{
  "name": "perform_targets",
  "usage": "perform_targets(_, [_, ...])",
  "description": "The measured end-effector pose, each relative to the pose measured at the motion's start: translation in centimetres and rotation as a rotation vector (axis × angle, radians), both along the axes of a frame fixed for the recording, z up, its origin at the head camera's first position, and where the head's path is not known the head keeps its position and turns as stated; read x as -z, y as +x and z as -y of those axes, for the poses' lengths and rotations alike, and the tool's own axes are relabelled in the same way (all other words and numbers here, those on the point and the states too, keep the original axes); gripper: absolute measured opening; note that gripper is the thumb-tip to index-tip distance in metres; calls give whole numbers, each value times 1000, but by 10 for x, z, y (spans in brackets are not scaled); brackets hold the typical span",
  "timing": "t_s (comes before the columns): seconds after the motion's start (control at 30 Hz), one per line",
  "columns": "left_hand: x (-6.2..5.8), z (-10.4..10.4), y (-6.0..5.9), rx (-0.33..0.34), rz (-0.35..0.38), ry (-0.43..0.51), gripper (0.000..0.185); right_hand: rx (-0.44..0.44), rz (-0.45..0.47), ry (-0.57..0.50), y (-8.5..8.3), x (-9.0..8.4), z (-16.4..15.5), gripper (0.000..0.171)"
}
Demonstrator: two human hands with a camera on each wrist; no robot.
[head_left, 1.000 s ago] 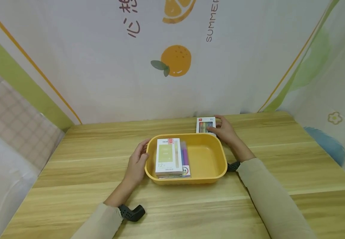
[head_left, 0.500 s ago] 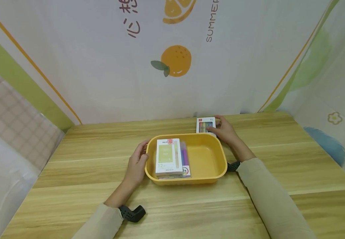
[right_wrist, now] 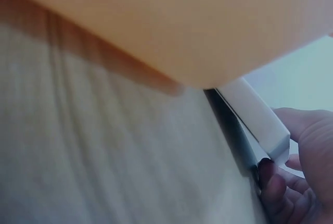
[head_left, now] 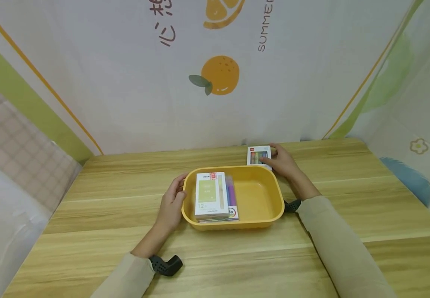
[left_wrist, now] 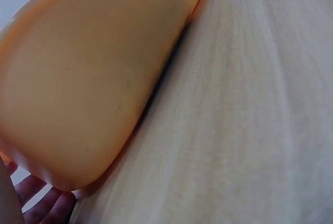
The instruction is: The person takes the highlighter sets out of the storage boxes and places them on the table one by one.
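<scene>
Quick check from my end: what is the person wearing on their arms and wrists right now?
Both arms are covered by long, plain beige sleeves, the left sleeve and the right sleeve reaching to the wrists. A black device is strapped at each wrist: the left wrist mount has a perforated band and a stubby angled body, while the right wrist mount shows only partly. Both hands are bare, with no gloves visible.

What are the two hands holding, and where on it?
The right hand grips the small box by its right edge; the left hand holds the yellow tray at its left rim.
</scene>
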State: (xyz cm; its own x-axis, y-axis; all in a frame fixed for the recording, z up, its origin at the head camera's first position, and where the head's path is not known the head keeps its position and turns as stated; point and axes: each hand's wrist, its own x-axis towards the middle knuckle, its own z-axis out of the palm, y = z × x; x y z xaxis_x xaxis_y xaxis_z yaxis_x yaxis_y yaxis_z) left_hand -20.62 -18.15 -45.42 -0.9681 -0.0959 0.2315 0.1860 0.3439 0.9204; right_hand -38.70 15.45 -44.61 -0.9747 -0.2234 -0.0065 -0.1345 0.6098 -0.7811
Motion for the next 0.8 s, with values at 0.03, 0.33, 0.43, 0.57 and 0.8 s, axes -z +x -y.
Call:
perform_targets(0.03, [0, 0, 0, 2, 3, 1, 52, 2, 0, 3, 0, 0, 0, 77])
perform_targets(0.33, [-2, -1, 1, 2, 10, 5, 52, 4, -6, 19, -1, 0, 0, 75])
perform_targets(0.43, [-1, 0, 1, 3, 12, 3, 52, 6, -4, 15, 0, 0, 0, 75])
perform_targets(0.57, [0, 1, -1, 3, 9, -13, 52, 6, -16, 14, 1, -1, 1, 76])
perform_targets(0.8, [1, 1, -1, 7, 24, -15, 52, 13, -17, 19, 0, 1, 1, 75])
